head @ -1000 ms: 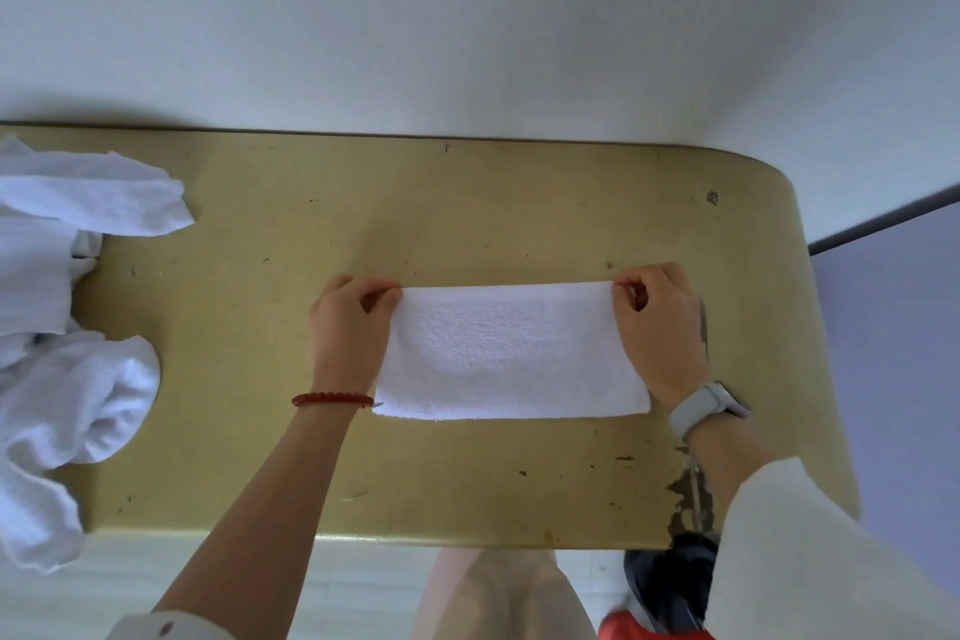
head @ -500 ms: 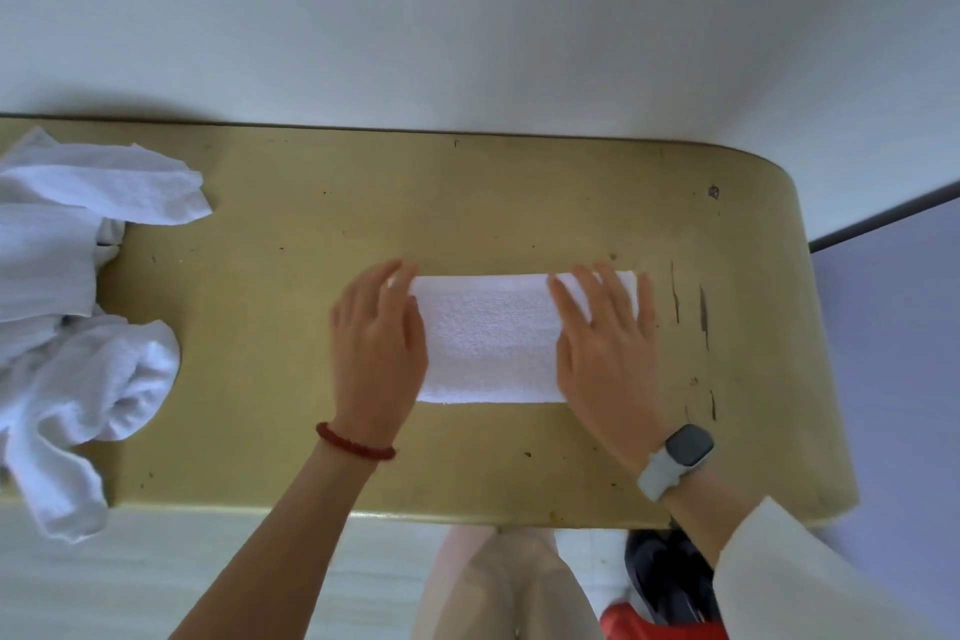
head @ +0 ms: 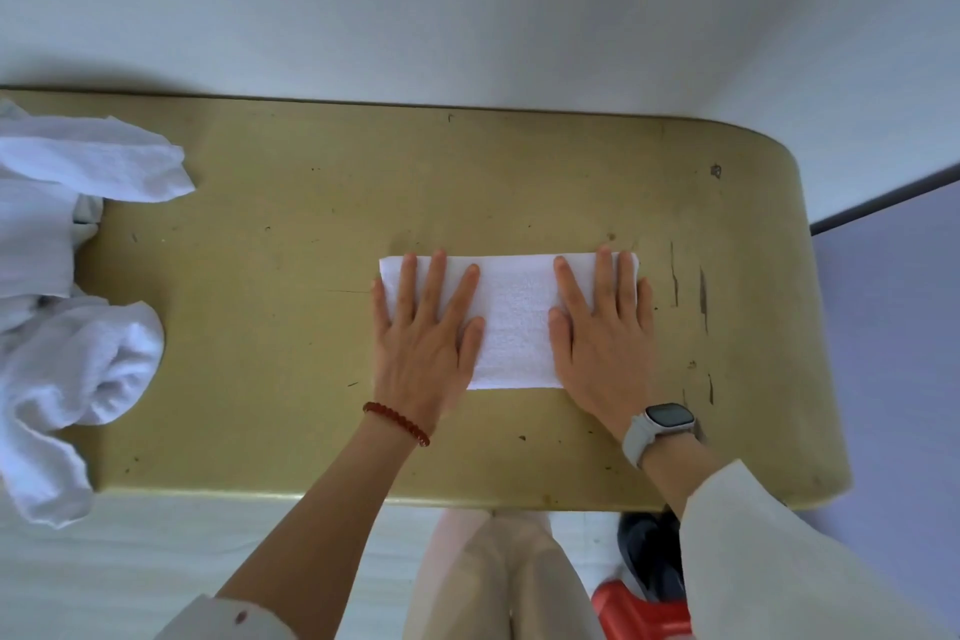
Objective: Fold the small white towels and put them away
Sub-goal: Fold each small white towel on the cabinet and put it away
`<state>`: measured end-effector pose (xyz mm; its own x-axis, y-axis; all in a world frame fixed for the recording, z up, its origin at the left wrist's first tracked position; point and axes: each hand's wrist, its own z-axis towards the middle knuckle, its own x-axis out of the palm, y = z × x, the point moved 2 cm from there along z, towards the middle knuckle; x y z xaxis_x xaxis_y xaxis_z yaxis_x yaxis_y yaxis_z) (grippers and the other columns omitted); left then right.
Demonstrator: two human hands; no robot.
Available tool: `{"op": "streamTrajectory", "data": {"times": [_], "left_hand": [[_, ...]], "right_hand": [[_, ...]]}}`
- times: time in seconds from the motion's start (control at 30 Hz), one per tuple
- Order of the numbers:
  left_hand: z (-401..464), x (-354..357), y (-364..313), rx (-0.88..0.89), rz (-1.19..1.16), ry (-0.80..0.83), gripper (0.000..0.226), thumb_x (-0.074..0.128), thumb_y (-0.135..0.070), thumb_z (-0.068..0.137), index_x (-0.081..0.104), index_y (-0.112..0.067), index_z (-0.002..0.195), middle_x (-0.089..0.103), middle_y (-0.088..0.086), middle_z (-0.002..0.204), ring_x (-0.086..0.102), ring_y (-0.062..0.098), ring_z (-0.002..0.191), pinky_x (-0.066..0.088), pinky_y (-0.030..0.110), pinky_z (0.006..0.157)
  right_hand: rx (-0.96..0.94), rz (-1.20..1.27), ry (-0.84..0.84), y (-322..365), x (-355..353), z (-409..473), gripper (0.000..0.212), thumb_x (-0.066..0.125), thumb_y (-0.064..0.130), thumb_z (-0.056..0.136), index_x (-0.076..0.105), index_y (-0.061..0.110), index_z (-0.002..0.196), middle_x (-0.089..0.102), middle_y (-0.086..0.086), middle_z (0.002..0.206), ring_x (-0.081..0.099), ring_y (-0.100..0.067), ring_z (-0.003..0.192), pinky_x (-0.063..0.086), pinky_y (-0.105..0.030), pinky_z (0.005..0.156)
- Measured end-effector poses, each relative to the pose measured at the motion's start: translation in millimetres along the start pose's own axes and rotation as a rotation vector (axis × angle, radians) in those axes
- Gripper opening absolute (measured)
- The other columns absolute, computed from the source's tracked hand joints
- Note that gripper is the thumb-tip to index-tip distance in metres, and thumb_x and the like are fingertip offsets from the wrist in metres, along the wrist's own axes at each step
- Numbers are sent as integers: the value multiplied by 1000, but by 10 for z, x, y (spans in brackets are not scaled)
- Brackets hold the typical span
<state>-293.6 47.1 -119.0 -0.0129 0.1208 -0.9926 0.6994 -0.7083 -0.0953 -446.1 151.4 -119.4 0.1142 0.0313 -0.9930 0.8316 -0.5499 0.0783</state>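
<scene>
Now both hands lie flat on the folded towel (head: 511,322), which sits on the table (head: 291,244) right of its middle, nearer the front edge than the wall side. A second ago the left hand (head: 423,333) and the right hand (head: 602,333) were pinching the far corners of a wider strip; since then the pinch has gone, the towel has become shorter from side to side, and the palms have come down on its two ends. The fingers are straight and spread, gripping nothing, only pressing the cloth. I judge this to be the smoothing of a fold just made, so this towel is close to done, perhaps with one more fold before it goes away. The pile of unfolded towels (head: 67,307) at the table's left end suggests most of the task remains.
</scene>
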Motion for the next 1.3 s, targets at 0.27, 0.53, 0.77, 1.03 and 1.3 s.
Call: {"op": "streamTrajectory", "data": {"times": [0.27, 0.53, 0.77, 1.03, 1.3], "left_hand": [[-63, -212, 89, 72, -90, -163, 39, 34, -31, 93, 57, -14, 120, 51, 10, 134, 40, 30, 129, 23, 58, 106], [-364, -313, 174, 22, -33, -110, 37, 36, -25, 89, 63, -12, 110, 64, 1, 117, 59, 21, 110, 32, 42, 91], [11, -399, 380, -42, -34, 15, 48, 30, -32, 87, 57, -7, 119, 65, 5, 116, 49, 32, 123, 30, 66, 95], [-227, -109, 596, 20, -22, 22, 53, 26, -42, 92, 39, -15, 136, 38, 14, 144, 33, 33, 134, 22, 67, 100], [-243, -45, 618, -13, -40, -9, 56, 23, -43, 91, 33, -18, 140, 32, 11, 148, 27, 30, 137, 15, 65, 104]], "right_hand": [[-47, 80, -73, -22, -176, -73, 48, 27, 33, 92, 42, 12, 133, 36, -25, 142, 29, -42, 134, 8, -52, 112], [-286, 54, -80, 35, -309, -378, 36, 38, 33, 84, 63, 15, 103, 61, -7, 94, 58, -26, 85, 35, -40, 87], [-556, 464, 126, 543, -427, -599, 32, 40, 24, 88, 70, 12, 87, 69, 0, 75, 62, -18, 64, 52, -33, 65], [-95, 627, 63, 857, -388, 487, 28, 41, 14, 95, 57, 7, 117, 61, -12, 101, 52, -21, 94, 42, -30, 78], [39, 448, 146, 1142, -317, 1241, 21, 46, 25, 91, 64, 16, 96, 56, -12, 105, 55, -28, 91, 38, -28, 68]]}}
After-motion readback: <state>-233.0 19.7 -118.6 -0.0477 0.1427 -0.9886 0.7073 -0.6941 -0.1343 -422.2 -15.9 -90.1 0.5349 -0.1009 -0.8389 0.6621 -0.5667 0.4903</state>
